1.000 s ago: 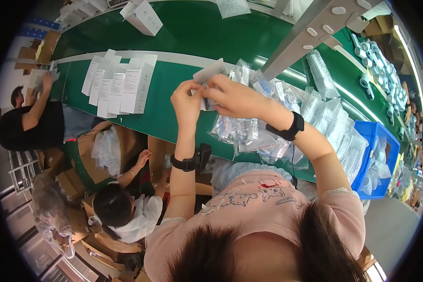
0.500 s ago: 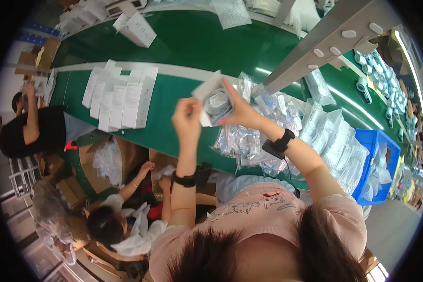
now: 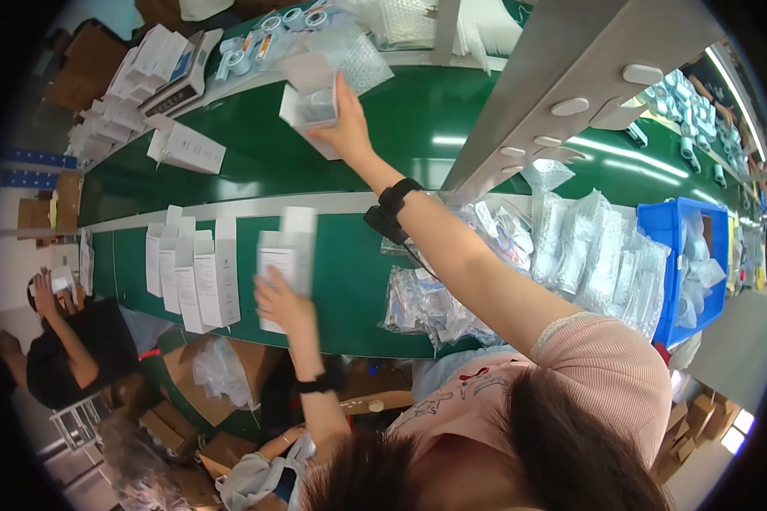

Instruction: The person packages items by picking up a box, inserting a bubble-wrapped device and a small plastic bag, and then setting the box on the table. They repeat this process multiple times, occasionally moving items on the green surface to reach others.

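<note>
Over the far green belt, my right hand (image 3: 346, 128) grips an open white box (image 3: 294, 109) by its side, with the flap raised. A clear-wrapped item (image 3: 320, 106) sits inside it. My left hand (image 3: 285, 304) is at another upright white box (image 3: 296, 243) on the near green surface, fingers across its printed front. Hand and box are both blurred by motion, and the thumb's side of the hold is partly hidden. Left of it stands a group of white boxes (image 3: 220, 285) with raised flaps. Clear bags of parts (image 3: 422, 302) lie piled below my right forearm.
A white box (image 3: 189, 146) lies on the far belt. A grey metal post (image 3: 562, 94) slants across the right. Bubble-wrapped items (image 3: 601, 247) lie beside a blue bin (image 3: 686, 213). One co-worker (image 3: 85, 341) is at the left, another (image 3: 268, 468) below.
My right hand has carried the open box away from me onto the far belt side. My left hand has left that box and moved left and nearer, to another white box.
</note>
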A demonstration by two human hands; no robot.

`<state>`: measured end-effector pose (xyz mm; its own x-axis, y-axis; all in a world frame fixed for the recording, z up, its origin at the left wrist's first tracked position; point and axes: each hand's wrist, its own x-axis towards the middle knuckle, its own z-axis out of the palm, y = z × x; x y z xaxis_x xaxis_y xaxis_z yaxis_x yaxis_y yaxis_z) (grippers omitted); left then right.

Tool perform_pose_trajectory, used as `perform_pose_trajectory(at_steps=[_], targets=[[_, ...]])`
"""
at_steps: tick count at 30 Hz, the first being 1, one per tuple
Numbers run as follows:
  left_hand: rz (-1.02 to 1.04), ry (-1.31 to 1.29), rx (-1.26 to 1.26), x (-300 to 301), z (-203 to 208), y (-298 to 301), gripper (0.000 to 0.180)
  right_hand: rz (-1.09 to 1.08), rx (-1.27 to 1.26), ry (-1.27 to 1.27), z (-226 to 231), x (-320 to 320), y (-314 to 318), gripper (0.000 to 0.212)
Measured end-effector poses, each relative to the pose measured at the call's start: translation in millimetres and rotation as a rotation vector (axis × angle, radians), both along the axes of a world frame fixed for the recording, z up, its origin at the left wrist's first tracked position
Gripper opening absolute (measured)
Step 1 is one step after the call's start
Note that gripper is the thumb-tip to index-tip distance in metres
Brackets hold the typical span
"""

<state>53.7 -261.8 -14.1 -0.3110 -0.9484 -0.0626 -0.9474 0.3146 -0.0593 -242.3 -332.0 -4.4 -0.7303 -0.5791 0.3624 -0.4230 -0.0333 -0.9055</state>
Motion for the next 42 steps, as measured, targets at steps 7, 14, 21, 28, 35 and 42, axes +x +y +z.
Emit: perform_pose_trajectory(at_steps=[7, 14, 21, 28, 35, 42], targets=[[0.079, 0.165, 0.434, -31.8, 38.7, 18.9, 0.085, 0.599, 0.467, 0.317, 46.7, 43.3, 153.2, 0.075], [0.069, 1.127, 1.048, -22.9, -26.0, -18.4, 0.07, 0.278, 0.977, 0.487, 20.5, -125.9, 237.8, 0.042], [0.098, 1.412, 0.934, -50.0, 44.0, 9.8, 0.072, 0.811, 1.119, -0.538, -12.2, -244.8, 180.3, 0.066], [-0.164, 1.382, 0.706, -41.8, 89.0, 28.4, 0.075, 0.403, 0.145, -0.754, 58.4, -129.2, 261.1, 0.072], [-0.426, 1.113, 0.502, -71.0, 97.5, 65.1, 0.067, 0.376, -0.589, -1.27, 98.3, -53.0, 312.2, 0.054], [-0.442, 1.088, 0.413, -89.5, 98.8, 107.4, 0.064, 0.192, -0.664, -1.384, 95.7, -6.8, 278.3, 0.037]])
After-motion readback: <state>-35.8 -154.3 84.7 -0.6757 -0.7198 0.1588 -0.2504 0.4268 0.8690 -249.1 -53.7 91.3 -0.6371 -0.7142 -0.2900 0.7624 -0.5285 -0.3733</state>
